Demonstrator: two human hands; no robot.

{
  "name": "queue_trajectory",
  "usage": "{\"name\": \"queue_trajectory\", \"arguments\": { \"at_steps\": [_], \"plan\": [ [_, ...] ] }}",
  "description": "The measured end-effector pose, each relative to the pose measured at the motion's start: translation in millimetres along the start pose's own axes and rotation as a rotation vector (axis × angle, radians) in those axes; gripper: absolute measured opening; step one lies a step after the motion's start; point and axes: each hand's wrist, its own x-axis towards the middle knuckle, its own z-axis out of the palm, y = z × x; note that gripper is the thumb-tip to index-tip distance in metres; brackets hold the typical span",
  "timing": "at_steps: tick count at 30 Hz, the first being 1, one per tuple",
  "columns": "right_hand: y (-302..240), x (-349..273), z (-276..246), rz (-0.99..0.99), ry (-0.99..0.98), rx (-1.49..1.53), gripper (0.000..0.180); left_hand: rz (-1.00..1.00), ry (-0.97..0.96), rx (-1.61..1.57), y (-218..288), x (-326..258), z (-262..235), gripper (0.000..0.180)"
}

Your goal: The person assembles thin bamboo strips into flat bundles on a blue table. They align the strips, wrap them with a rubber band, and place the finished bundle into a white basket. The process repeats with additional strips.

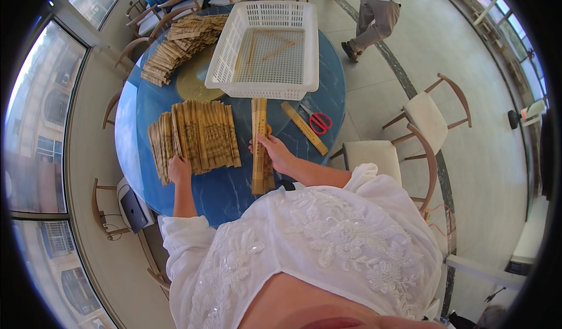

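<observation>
Long, flat, tan bamboo-like strips with dark printed marks lie side by side in a row (206, 131) on the blue round table. At the row's near edge my left hand (180, 170) has its fingers closed on the end of a strip; the fingertips are partly hidden. My right hand (275, 154) grips a narrow upright stack of strips (258, 144), thumb on top, right of the row. Part of another strip shows beneath that stack. Farther right lie a single strip (304, 129) and red-handled scissors (317, 121).
A white plastic basket (213, 74) with a few thin strips inside stands at the table's far side. Left of it is a heap of strips (181, 45). Chairs (374, 158) stand to the right. A person (377, 16) is on the floor beyond; a laptop (134, 209) sits lower left.
</observation>
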Motion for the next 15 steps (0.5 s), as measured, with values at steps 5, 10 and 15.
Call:
{"name": "queue_trajectory", "arguments": {
  "at_steps": [5, 10, 15],
  "plan": [
    [-2.5, -1.1, -0.5, 0.009, 0.010, -0.010, 0.023, 0.000, 0.001, -0.011, 0.4, -0.8, -2.0, 0.025],
    [-5.8, 0.0, 0.2, 0.003, -0.005, -0.012, 0.024, -0.027, -0.032, -0.017, 1.8, 1.5, -4.0, 0.025],
    [-3.1, 2.6, -0.7, 0.000, -0.007, -0.006, 0.024, -0.063, -0.086, -0.010, 3.4, 5.1, -2.9, 0.026]
  ]
}}
